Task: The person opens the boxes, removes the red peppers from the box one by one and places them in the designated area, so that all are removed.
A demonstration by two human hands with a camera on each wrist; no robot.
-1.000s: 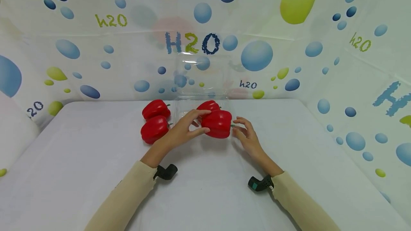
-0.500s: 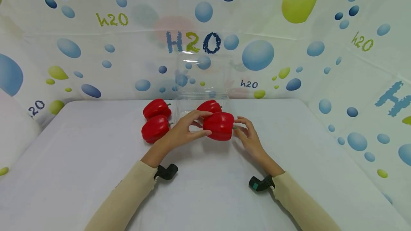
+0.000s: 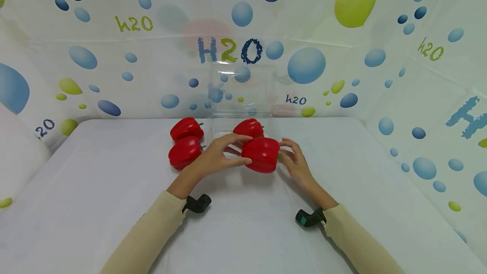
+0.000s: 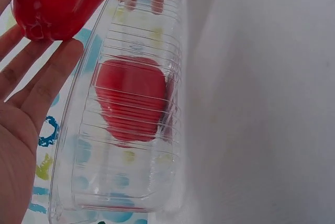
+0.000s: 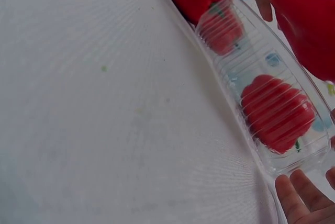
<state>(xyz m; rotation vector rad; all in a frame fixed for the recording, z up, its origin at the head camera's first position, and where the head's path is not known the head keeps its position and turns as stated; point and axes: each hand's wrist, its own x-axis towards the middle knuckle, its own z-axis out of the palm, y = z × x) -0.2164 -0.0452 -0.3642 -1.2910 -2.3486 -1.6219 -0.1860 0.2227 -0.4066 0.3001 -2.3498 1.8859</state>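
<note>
My left hand (image 3: 216, 155) holds a glossy red bell pepper (image 3: 260, 155) between thumb and fingers, its stem end facing right. The pepper is raised over the front part of a clear plastic clamshell container (image 3: 214, 129), whose lid (image 3: 243, 90) stands up at the back. Inside the container lies another red bell pepper (image 4: 131, 98), seen through the ribbed wall in the left wrist view. My right hand (image 3: 296, 162) is at the container's right end, its fingertips (image 5: 282, 183) at the end wall and close to the held pepper's stem. Its thumb and fingers are apart.
Two more red bell peppers, a rear one (image 3: 186, 129) and a front one (image 3: 184, 152), lie on the white table (image 3: 236, 231) just left of the container. A patterned backdrop (image 3: 163, 75) rises behind the table's far edge.
The held pepper has come down and slightly to the right, nearer me, in my left hand. My right hand stays nearly still at the container's right end.
</note>
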